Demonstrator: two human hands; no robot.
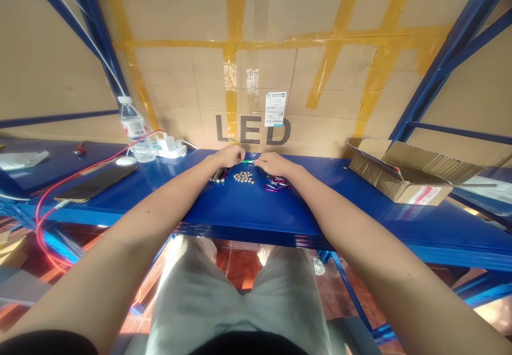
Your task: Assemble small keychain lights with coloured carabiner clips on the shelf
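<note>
My left hand (231,156) and my right hand (275,163) meet over the blue shelf top, both with fingers closed. Between them they pinch a small shiny green tube (248,162), one end in each hand; its ends are hidden by the fingers. Below my left wrist lies a bunch of slim metallic tubes (219,176), partly covered by the forearm. In the middle, nearer to me, sits a cluster of small round metal pieces (244,177). Purple and silver clips (276,183), which look like small carabiners, lie just under my right hand.
An open cardboard box (416,176) stands at the right. To the left are a water bottle (136,131), a white power strip (172,147), a phone (96,183) and a red cable (80,176). A large taped cardboard sheet (192,88) closes off the back between blue posts.
</note>
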